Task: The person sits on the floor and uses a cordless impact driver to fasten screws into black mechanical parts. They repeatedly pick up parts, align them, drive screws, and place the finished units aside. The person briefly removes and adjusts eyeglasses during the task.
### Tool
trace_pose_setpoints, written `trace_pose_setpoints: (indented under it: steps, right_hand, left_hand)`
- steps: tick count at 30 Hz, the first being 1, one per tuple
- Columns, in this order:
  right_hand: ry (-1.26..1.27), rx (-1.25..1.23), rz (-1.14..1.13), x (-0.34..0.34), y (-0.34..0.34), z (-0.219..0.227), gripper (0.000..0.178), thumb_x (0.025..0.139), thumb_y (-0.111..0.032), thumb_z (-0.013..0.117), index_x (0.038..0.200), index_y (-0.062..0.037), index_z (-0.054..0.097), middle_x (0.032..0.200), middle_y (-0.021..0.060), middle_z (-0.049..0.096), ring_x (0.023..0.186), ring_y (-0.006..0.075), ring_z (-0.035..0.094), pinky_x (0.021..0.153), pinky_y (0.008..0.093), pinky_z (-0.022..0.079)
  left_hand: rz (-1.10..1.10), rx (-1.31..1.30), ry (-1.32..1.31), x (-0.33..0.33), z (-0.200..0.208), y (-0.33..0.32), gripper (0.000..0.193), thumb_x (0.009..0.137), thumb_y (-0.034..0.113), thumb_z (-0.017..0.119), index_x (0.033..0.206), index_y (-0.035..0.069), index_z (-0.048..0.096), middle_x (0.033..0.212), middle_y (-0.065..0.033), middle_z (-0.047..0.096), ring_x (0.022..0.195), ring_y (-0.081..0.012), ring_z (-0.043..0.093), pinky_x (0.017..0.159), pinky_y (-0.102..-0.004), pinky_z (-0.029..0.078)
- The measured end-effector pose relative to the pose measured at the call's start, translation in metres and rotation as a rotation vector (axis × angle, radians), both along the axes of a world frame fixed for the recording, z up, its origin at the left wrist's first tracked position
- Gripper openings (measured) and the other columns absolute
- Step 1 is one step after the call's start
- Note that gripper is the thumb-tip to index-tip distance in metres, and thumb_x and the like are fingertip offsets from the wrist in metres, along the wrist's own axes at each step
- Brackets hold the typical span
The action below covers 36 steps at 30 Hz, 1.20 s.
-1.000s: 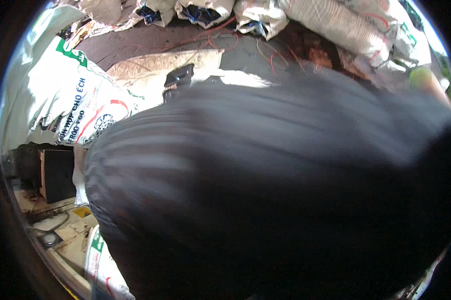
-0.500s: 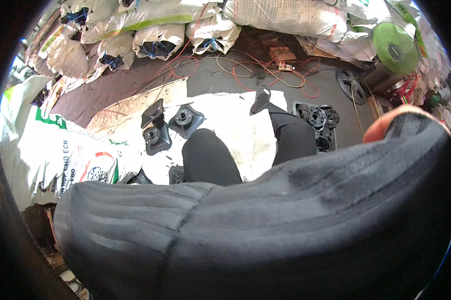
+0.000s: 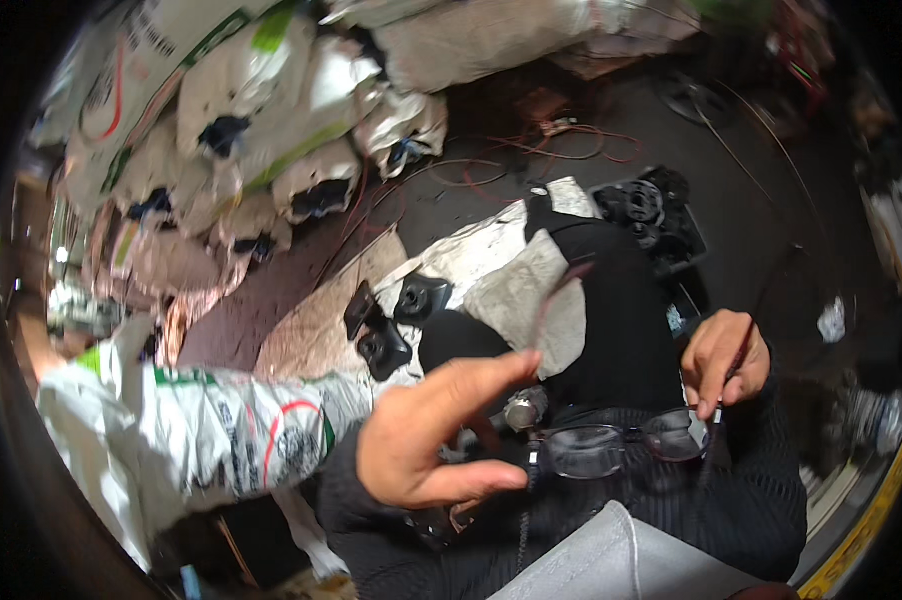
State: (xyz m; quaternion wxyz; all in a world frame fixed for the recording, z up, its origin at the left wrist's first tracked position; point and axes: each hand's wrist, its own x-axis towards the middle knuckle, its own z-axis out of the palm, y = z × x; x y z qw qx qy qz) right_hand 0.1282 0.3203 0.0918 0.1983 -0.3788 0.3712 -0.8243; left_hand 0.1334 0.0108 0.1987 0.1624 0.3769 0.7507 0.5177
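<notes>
A pair of eyeglasses (image 3: 586, 454) with thin dark frames is in front of my body, lenses side by side. My right hand (image 3: 728, 362) pinches it at the right hinge and temple. At the left end, my left hand (image 3: 433, 432) has its thumb and index finger spread, close to the left hinge and temple; I see nothing gripped between them. The left temple is smeared by motion. Behind the left hand is a small round metallic thing (image 3: 523, 410), whose kind I cannot make out. Grey fabric (image 3: 591, 562) covers the lower edge.
Square black plastic parts (image 3: 383, 347) stand on a pale sheet (image 3: 441, 250) left of my legs. A crate of black round parts (image 3: 651, 222) sits to the right. A filled white sack (image 3: 271, 430) lies at my left; more sacks (image 3: 241, 110) and tangled hoses (image 3: 481, 172) are beyond.
The raised dark sleeve that filled the lower view has gone down. Both hands and the eyeglasses have come into view. The view has turned and tilted, so the surroundings have shifted.
</notes>
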Motion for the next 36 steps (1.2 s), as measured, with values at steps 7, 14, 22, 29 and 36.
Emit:
trace_pose_setpoints:
  steps: [7,14,22,29,36]
  right_hand:
    - [0.469,-0.046,-0.195,-0.005,0.006,0.025,0.022,0.073,-0.005,0.075,0.088,0.0090,0.068,0.054,0.0036,0.048,0.045,0.0106,0.044,0.042,0.0211,0.043]
    - [0.610,0.111,-0.247,-0.007,0.018,0.041,0.016,0.070,-0.008,0.077,0.085,-0.0071,0.072,0.058,-0.0017,0.048,0.047,0.0075,0.041,0.062,0.0233,0.053]
    - [0.619,-0.055,0.080,-0.025,0.045,0.054,0.004,0.080,-0.005,0.064,0.081,-0.0043,0.068,0.071,0.0014,0.057,0.054,0.0115,0.053,0.067,0.0271,0.057]
    - [0.706,-0.031,-0.136,-0.043,0.041,0.037,0.015,0.086,-0.013,0.059,0.094,-0.0017,0.065,0.069,-0.0015,0.051,0.054,0.0078,0.047,0.059,0.0242,0.047]
    - [0.402,0.383,-0.736,-0.087,0.069,-0.009,0.030,0.090,-0.023,0.056,0.109,-0.0003,0.061,0.065,-0.0060,0.043,0.052,0.0028,0.038,0.050,0.0207,0.035]
  left_hand:
    - [-0.038,0.365,0.204,0.009,-0.054,0.013,0.021,0.075,0.004,0.071,0.092,-0.005,0.062,0.082,-0.0152,0.064,0.060,-0.0196,0.062,0.051,-0.0276,0.049]
    - [-0.014,0.651,0.465,-0.010,-0.067,0.040,0.023,0.082,0.013,0.066,0.094,-0.001,0.053,0.085,-0.0163,0.058,0.058,-0.0221,0.059,0.047,-0.0294,0.052]
    - [-0.060,0.349,0.216,0.003,0.000,0.012,0.033,0.085,0.029,0.054,0.106,0.004,0.051,0.094,-0.0188,0.057,0.083,-0.0288,0.057,0.064,-0.0395,0.049]
    - [0.121,-0.115,-0.162,-0.001,0.049,0.038,0.034,0.085,0.028,0.054,0.113,0.010,0.049,0.101,-0.0159,0.056,0.093,-0.0301,0.055,0.072,-0.0487,0.049]
    - [-0.163,0.362,0.069,-0.035,-0.008,0.014,0.048,0.086,0.034,0.055,0.128,0.016,0.041,0.111,-0.0126,0.053,0.091,-0.0289,0.055,0.075,-0.0554,0.047]
